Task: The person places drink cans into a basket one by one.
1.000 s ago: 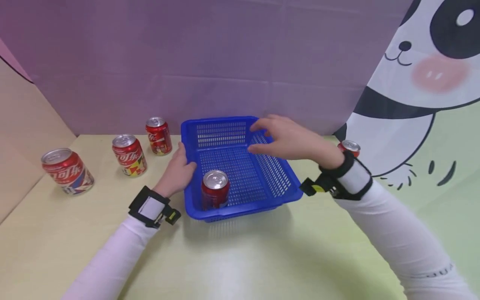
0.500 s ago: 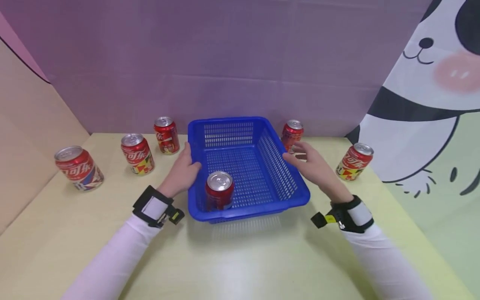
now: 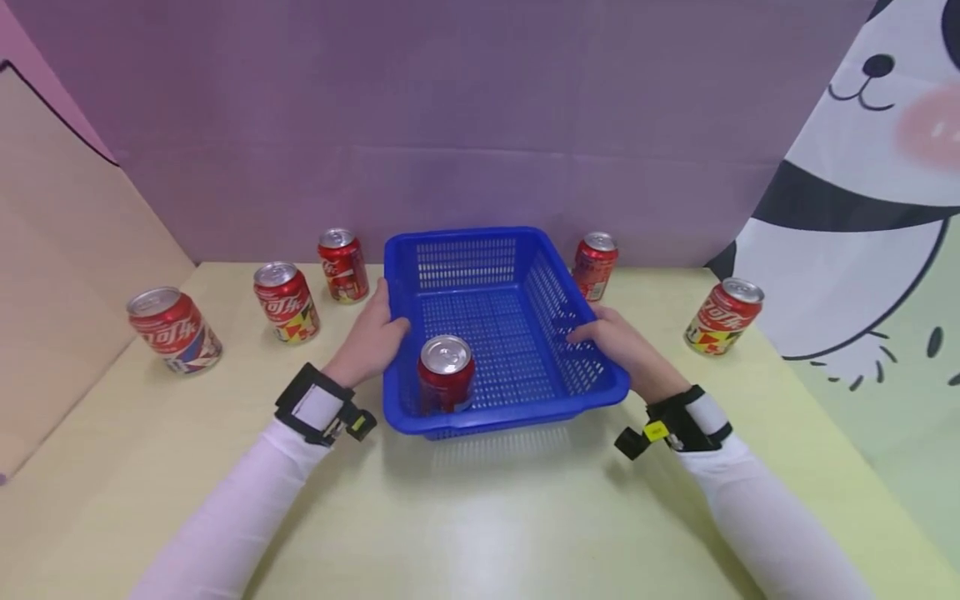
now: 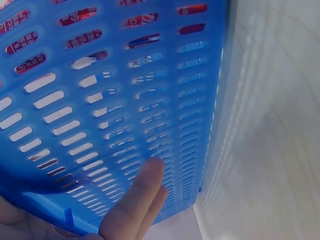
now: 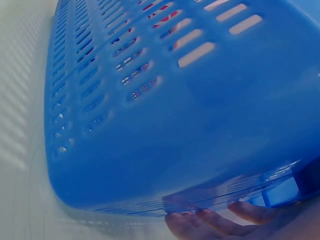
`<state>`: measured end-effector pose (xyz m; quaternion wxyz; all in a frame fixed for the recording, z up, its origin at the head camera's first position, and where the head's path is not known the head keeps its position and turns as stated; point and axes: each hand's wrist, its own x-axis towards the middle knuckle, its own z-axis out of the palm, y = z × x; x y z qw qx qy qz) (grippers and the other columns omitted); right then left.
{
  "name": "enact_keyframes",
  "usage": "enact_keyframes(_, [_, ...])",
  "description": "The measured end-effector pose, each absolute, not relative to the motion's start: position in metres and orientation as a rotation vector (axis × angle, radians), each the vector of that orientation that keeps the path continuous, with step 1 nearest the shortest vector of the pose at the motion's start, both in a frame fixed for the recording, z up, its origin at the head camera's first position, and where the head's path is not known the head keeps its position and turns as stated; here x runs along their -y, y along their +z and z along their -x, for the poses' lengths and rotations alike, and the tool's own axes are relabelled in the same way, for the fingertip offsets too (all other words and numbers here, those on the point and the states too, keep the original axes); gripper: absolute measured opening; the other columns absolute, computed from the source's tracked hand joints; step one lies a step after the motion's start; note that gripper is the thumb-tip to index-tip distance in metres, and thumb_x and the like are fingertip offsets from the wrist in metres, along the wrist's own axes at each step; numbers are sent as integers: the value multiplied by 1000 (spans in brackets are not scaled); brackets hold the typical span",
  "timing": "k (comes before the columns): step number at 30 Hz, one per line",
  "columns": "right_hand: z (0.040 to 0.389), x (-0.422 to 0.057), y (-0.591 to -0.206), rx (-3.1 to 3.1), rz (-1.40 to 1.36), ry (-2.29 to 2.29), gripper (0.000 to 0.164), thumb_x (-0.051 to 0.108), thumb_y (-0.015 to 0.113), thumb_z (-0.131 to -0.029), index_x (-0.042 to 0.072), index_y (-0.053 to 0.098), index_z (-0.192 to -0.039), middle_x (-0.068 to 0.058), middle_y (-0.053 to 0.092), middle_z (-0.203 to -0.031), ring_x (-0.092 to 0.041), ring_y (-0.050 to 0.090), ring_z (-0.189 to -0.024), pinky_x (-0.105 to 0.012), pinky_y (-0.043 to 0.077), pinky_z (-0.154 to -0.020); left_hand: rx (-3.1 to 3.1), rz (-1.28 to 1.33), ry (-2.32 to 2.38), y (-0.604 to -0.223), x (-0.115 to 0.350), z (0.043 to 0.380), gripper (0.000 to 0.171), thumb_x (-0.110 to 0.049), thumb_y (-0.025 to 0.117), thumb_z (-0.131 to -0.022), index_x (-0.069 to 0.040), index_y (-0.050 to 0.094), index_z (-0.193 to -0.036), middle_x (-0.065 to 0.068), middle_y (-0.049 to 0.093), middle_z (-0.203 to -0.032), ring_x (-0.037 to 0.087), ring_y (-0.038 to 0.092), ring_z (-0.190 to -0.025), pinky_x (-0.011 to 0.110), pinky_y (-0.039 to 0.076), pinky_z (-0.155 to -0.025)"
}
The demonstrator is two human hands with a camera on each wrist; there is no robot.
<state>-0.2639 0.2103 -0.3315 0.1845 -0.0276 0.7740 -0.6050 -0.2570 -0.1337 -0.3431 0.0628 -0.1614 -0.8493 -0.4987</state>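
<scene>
I see the blue basket between the hands: the left hand grips its left rim, the right hand its right, thumbs inward and fingers outside. A red can stands in its near left corner. On the worktop, three left-side cans and two right-side cans flank it, one just beyond the right hand. White sleeves angle inward from below.

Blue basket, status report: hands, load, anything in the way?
Left hand, right hand: both gripping the blue basket, opposite sides. One red can inside, near-left corner. Possible obstacle: back-right can, just beyond right hand; contact unclear.
</scene>
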Motion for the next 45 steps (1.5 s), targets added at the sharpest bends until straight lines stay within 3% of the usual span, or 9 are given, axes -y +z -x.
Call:
enact_keyframes(8, [258, -222, -340, -2160, 75, -1723, 71, -2, 49, -88, 5, 25, -155, -27, 41, -144, -43, 49, -121, -51, 45, -96, 2715, 420, -1414, -353, 136, 262, 66, -24, 44, -102, 3, 13, -155, 27, 31, -151, 41, 37, -135, 52, 30, -109])
enact_keyframes(11, [254, -229, -340, -2164, 47, -1731, 72, -2, 48, -88, 4, 23, -155, -30, 41, -143, -45, 52, -119, -50, 50, -90, 2723, 385, -1204, -351, 148, 265, 63, -43, 42, -103, 1, 36, -148, 23, 50, -140, 38, 54, -121, 53, 43, -98])
enact_keyframes(16, [253, -228, -337, -2162, 83, -1740, 71, 0, 50, -88, 3, 25, -154, -30, 43, -141, -43, 54, -116, -47, 51, -88, 2664, 318, -832, -313, 205, 274, 53, -42, 50, -101, 1, 61, -128, 22, 65, -118, 39, 64, -100, 54, 50, -82])
enact_keyframes(19, [255, -223, -337, -2137, 102, -1753, 70, 0, 49, -88, 4, 25, -154, -30, 43, -141, -43, 53, -117, -48, 49, -91, 2809, 282, -655, -285, 240, 283, 69, -50, 51, -97, 6, 49, -138, 31, 50, -135, 49, 47, -122, 63, 36, -98])
enact_keyframes(22, [257, -220, -339, -2128, 112, -1760, 71, -1, 48, -88, 4, 24, -154, -30, 41, -142, -44, 51, -119, -51, 46, -95, 3058, 262, -516, -268, 260, 298, 98, -65, 52, -90, 6, 23, -152, 37, 13, -153, 57, 9, -138, 71, 6, -106])
enact_keyframes(27, [258, -219, -341, -2092, 116, -1781, 71, -1, 47, -89, 6, 22, -155, -29, 38, -145, -47, 47, -123, -54, 43, -98, 3304, 156, -381, -267, 265, 319, 119, -76, 54, -81, -1, -3, -155, 37, -21, -150, 66, -21, -128, 78, -12, -94])
enact_keyframes(38, [262, -210, -345, -2063, 135, -1760, 73, 0, 49, -89, 8, 21, -156, -27, 39, -146, -45, 48, -124, -55, 42, -99, 3344, 15, -274, -295, 259, 323, 126, -78, 66, -69, -3, 13, -155, 38, 13, -151, 61, 16, -133, 78, 15, -98])
enact_keyframes(43, [265, -211, -340, -2104, 149, -1758, 74, 0, 50, -88, 6, 22, -156, -26, 37, -148, -46, 44, -127, -56, 40, -100, 3323, -25, -595, -309, 269, 339, 118, -55, 82, -71, -9, 15, -157, 36, 25, -148, 57, 25, -131, 72, 29, -97])
enact_keyframes(45, [267, -211, -338, -2119, 163, -1761, 72, 0, 51, -87, 5, 25, -155, -27, 40, -145, -46, 47, -124, -55, 43, -98, 3297, -21, -557, -310, 272, 342, 104, -46, 85, -71, -6, 32, -151, 34, 40, -140, 54, 38, -123, 69, 39, -91])
